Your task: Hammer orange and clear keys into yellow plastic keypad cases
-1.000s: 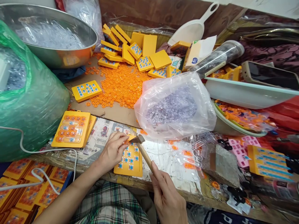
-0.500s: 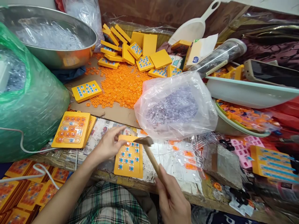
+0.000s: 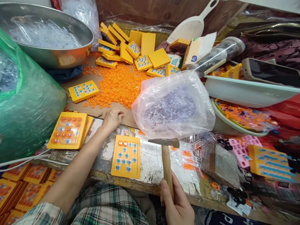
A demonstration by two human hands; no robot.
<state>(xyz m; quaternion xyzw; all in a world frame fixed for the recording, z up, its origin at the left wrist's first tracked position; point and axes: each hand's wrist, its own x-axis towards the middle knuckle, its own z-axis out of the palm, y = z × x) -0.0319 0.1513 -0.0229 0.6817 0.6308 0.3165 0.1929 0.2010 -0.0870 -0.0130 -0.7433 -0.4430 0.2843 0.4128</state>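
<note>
A yellow board (image 3: 126, 172) with small blue-centred pieces lies flat near the bench's front edge, two orange rings at its upper left. My right hand (image 3: 177, 200) is wrapped round the wooden handle of a hammer (image 3: 167, 162), whose metal head hangs right of the board. Beyond the board, my left hand (image 3: 113, 118) is closed at the near edge of a heap of orange rings (image 3: 119, 84); what its fingers pinch, if anything, is too small to make out.
Left are stacked yellow boards (image 3: 67, 129), a green bag (image 3: 35, 103) and a metal bowl (image 3: 58, 57). A plastic bag of clear pieces (image 3: 173, 106) stands centre-right. Farther right are a stone block (image 3: 221, 165) and a pale tray (image 3: 248, 90). More yellow boards (image 3: 147, 43) are piled behind.
My left hand has moved from the board's top edge up towards the orange rings. The hammer has moved right, off the board. A second orange ring now shows on the board.
</note>
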